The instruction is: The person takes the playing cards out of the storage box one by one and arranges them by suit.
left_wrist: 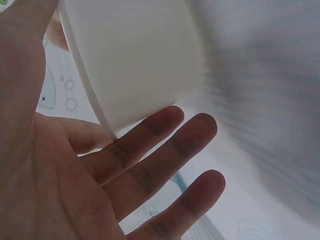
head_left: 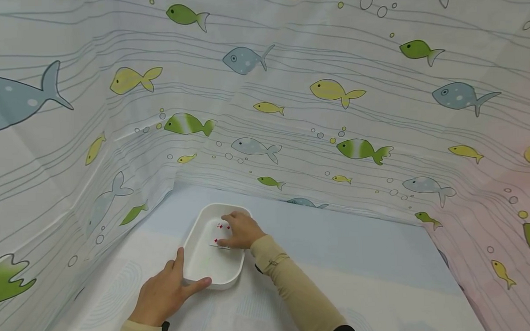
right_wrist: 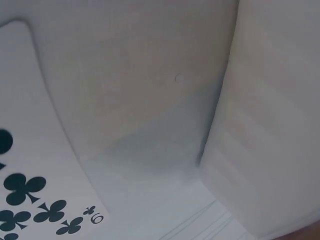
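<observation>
A white rounded tray (head_left: 207, 265) stands on the pale cloth, tilted slightly away in the head view. My left hand (head_left: 164, 288) steadies its near left corner, index finger along the left side and thumb at the front. In the left wrist view the left fingers (left_wrist: 150, 175) are fairly straight under the tray's wall (left_wrist: 135, 60). My right hand (head_left: 242, 229) reaches inside, thumb and fingers round a playing card (head_left: 220, 226) with red pips. A card with black clubs (right_wrist: 22, 190) fills the left of the right wrist view; the right fingers are hidden there.
A white curtain (head_left: 290, 125) printed with fish rises behind and on both sides. Pale cloth (head_left: 338, 250) spreads right of the tray. In the right wrist view a white wall-like surface (right_wrist: 270, 125) stands close on the right.
</observation>
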{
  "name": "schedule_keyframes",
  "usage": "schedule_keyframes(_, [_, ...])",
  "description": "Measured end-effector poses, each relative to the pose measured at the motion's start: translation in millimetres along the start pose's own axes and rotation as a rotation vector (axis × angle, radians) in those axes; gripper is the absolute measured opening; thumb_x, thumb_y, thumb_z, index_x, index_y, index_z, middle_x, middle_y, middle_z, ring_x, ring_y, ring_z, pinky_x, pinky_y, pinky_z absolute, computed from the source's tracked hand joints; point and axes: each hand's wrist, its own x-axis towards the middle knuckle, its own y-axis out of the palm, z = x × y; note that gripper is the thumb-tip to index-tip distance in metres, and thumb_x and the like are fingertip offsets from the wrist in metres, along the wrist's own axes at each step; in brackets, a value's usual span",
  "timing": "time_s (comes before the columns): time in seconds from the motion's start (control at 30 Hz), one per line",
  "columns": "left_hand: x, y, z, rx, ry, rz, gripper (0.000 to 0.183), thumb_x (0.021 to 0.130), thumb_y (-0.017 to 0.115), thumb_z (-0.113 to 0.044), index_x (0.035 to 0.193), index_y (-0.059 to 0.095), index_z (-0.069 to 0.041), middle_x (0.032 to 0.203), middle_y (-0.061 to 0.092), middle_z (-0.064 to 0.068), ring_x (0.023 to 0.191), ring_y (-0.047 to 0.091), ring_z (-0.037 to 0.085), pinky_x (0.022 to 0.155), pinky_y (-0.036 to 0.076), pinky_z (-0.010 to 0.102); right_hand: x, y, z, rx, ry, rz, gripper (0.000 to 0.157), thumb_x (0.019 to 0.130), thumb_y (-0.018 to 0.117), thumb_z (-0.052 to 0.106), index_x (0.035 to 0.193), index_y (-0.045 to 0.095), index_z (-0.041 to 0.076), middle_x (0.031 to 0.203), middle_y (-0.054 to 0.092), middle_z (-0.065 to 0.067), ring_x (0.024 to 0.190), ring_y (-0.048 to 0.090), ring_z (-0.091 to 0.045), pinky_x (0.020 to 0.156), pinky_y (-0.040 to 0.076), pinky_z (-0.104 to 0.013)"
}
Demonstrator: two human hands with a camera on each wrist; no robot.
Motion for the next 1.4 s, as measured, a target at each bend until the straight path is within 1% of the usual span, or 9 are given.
schedule_keyframes(0.2, [0.3,-2.7,-1.6,0.012,0.003,0.002,0.119,0.079,0.064,-0.079,0.149,0.035,0.013,0.113,0.063,0.026,0.074,0.064,0.030,0.066,0.052,0.051,3.6,5.1,3.2,-0.116,0.003,0.025,0.080,0.083,0.072,0.066,0.147,0.054,0.021,0.137,0.060,-0.001,0.127,0.055,-0.017,0.110,0.039,-0.036])
schedule_keyframes(0.4, [1.1,-3.5,-2.6,0.007,0.000,0.011,0.119,0.080,0.065,-0.078,0.149,0.033,0.013,0.115,0.063,0.026,0.077,0.065,0.032,0.068,0.052,0.052,8.9,15.5,0.9,-0.225,0.019,0.023,0.080,0.082,0.070,0.069,0.146,0.055,0.023,0.134,0.061,0.002,0.125,0.057,-0.015,0.108,0.041,-0.038])
schedule_keyframes(0.5, [1.4,-3.5,-2.6,0.015,0.001,0.009,0.119,0.080,0.065,-0.078,0.149,0.033,0.013,0.113,0.063,0.026,0.075,0.065,0.032,0.067,0.052,0.052,11.0,19.5,0.5,-0.265,0.023,0.020,0.079,0.082,0.070,0.069,0.145,0.055,0.023,0.132,0.063,0.002,0.122,0.059,-0.015,0.106,0.042,-0.038])
schedule_keyframes(0.63, [1.7,-2.9,-2.2,0.019,0.002,0.003,0.119,0.080,0.064,-0.078,0.149,0.033,0.014,0.111,0.063,0.026,0.071,0.063,0.030,0.064,0.051,0.050,10.8,17.5,3.5,-0.273,0.031,0.039,0.079,0.081,0.071,0.068,0.144,0.056,0.023,0.132,0.063,0.002,0.123,0.059,-0.015,0.106,0.042,-0.039])
schedule_keyframes(0.77, [1.4,-1.9,-1.8,0.008,0.003,-0.002,0.119,0.080,0.064,-0.078,0.149,0.033,0.014,0.111,0.063,0.027,0.071,0.063,0.030,0.064,0.051,0.050,8.7,14.9,5.8,-0.273,0.037,0.064,0.078,0.082,0.071,0.068,0.144,0.055,0.023,0.134,0.062,0.001,0.125,0.058,-0.016,0.108,0.040,-0.040])
schedule_keyframes(0.97, [0.7,-0.6,-1.3,0.000,-0.001,0.003,0.119,0.080,0.063,-0.079,0.150,0.032,0.012,0.114,0.063,0.026,0.074,0.065,0.032,0.066,0.051,0.051,9.6,20.2,2.0,-0.261,0.026,0.034,0.076,0.082,0.071,0.068,0.143,0.056,0.025,0.133,0.062,0.003,0.125,0.057,-0.015,0.107,0.040,-0.040])
schedule_keyframes(1.03, [0.5,-0.5,-1.5,-0.001,-0.003,0.003,0.119,0.080,0.062,-0.079,0.150,0.032,0.012,0.114,0.063,0.026,0.075,0.065,0.031,0.067,0.051,0.051,8.3,18.9,2.5,-0.250,0.027,0.031,0.076,0.081,0.072,0.067,0.143,0.056,0.025,0.133,0.062,0.003,0.125,0.057,-0.015,0.108,0.040,-0.040])
schedule_keyframes(1.27, [1.8,-1.9,-2.7,-0.001,-0.013,0.032,0.120,0.081,0.062,-0.079,0.151,0.030,0.013,0.116,0.062,0.027,0.076,0.065,0.031,0.067,0.051,0.051,6.9,17.1,3.2,-0.251,0.028,0.041,0.078,0.081,0.072,0.068,0.144,0.055,0.026,0.136,0.061,0.003,0.127,0.056,-0.015,0.109,0.039,-0.040])
schedule_keyframes(1.4, [1.9,-2.3,-3.2,0.006,-0.017,0.035,0.120,0.080,0.062,-0.080,0.151,0.030,0.012,0.114,0.062,0.025,0.074,0.063,0.028,0.066,0.051,0.049,6.8,15.7,3.3,-0.257,0.022,0.053,0.079,0.081,0.071,0.068,0.145,0.054,0.025,0.137,0.061,0.003,0.126,0.057,-0.014,0.109,0.039,-0.040])
